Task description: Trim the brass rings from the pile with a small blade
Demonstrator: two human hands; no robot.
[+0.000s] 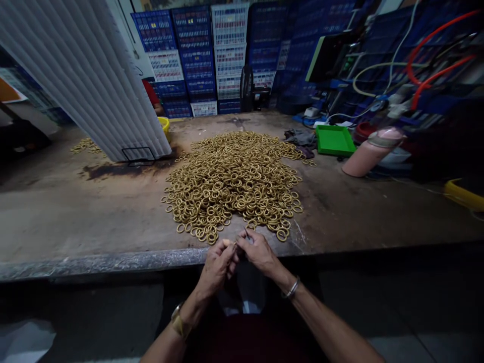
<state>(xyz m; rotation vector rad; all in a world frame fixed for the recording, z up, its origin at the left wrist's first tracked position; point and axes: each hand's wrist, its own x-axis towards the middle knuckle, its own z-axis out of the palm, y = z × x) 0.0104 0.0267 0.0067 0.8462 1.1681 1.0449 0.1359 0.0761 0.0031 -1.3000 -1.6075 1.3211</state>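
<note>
A large heap of brass-coloured rings (pixel 234 176) spreads over the workbench (pixel 124 217). Just in front of it, over the bench's near edge, my two hands meet. My left hand (pixel 218 264) is closed in a pinch on what looks like one small brass-coloured ring (pixel 235 244), mostly covered by the fingers. In my right hand (pixel 260 254) is a thin dark pointed tool (pixel 247 233), its tip poking up past the fingers; its exact kind cannot be made out. The fingertips of both hands are close together at the ring.
A tall white corrugated panel (pixel 94 75) leans in a wire stand at the left, a yellow tub (pixel 164 126) behind it. At the right are a green tray (pixel 335 140), a pink bottle (pixel 372 151) and orange hoses (pixel 414 60). Stacked crates (pixel 196 55) line the back.
</note>
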